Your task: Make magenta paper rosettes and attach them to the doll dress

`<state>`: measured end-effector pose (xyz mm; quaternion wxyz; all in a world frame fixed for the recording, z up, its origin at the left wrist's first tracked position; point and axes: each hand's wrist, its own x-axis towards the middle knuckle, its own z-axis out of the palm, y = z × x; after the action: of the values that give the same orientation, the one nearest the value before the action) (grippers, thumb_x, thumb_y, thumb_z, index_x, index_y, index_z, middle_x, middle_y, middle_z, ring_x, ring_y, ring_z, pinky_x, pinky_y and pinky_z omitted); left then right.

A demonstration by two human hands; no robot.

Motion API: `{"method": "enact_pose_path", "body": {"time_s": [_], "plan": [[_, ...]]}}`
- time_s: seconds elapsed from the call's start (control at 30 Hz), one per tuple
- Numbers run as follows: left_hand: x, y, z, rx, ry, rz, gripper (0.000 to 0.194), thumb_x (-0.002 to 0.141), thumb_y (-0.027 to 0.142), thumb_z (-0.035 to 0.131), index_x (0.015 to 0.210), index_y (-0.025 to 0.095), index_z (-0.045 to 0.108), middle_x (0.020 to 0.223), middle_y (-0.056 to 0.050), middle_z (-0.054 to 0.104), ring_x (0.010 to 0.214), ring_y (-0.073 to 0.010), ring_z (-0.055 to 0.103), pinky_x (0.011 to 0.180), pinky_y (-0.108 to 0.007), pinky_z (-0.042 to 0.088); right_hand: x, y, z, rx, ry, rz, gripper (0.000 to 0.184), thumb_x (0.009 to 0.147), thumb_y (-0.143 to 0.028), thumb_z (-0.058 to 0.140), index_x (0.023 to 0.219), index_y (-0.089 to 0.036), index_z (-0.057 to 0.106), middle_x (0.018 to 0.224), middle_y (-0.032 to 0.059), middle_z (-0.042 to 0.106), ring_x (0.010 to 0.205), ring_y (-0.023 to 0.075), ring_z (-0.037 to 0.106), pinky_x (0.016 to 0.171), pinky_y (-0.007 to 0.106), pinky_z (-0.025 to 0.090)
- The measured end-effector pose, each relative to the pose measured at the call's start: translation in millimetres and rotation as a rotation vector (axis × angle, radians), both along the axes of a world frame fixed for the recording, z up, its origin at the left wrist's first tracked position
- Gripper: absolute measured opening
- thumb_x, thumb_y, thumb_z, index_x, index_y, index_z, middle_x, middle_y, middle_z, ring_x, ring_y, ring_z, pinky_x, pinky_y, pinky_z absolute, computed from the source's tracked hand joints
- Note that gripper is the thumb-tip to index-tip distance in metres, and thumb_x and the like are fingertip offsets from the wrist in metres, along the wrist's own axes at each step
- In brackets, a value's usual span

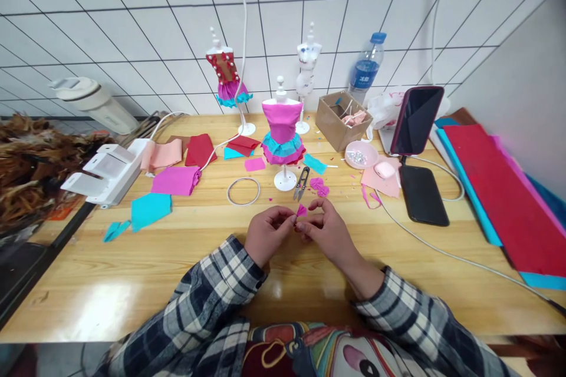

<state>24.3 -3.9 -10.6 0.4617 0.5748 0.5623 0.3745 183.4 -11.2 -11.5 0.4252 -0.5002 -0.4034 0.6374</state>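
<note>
The wooden table is the largest thing, and it lies under both hands. Far to the right of the right hand there is a pile of coloured sheets, with a red one on top. Straight beyond the left hand stands a small dress form, wearing a pink top and a ruffled skirt in blue and pink. Beyond the right hand, a little to its right, is an open cardboard box. A black phone lies flat to the right of this hand. A folded magenta cloth lies beyond the left hand and to its left, and nearer to this hand is a thin ring. The snips lie just beyond the two hands, near two pink rosettes. The smallest is the pink piece, between the hands and above the table. The left hand pinches it by thumb and forefinger. The right hand grips its lower end with the fingertips, and its forefinger is bent and raised.
</note>
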Motion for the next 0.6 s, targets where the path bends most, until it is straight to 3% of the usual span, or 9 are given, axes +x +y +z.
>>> {"method": "enact_pose_path", "body": {"time_s": [0.3,0.6], "plan": [[1.7,-4.1,6.1,0.050,0.020,-0.048,0.015,0.080,0.032,0.064,0.081,0.018,0.070,0.074,-0.002,0.075,0.069,-0.0174,0.071,0.068,-0.026,0.057,-1.4,1.8,-6.7,-0.034,0.024,0.020,0.038,0.071,-0.040,0.072,0.096,-0.022,0.048,0.063,-0.0049,0.067,0.047,0.0121,0.057,0.051,0.025,0.048],[-2.2,-4.0,5.8,0.093,0.084,-0.048,0.017,0.080,0.032,0.064,0.082,0.017,0.071,0.077,-0.004,0.075,0.074,-0.0189,0.070,0.073,-0.028,0.056,0.2,0.1,-7.0,-0.025,0.059,0.040,0.034,0.069,-0.043,0.074,0.085,-0.019,0.056,0.067,-0.0020,0.066,0.049,0.0100,0.055,0.051,0.025,0.048]]}}
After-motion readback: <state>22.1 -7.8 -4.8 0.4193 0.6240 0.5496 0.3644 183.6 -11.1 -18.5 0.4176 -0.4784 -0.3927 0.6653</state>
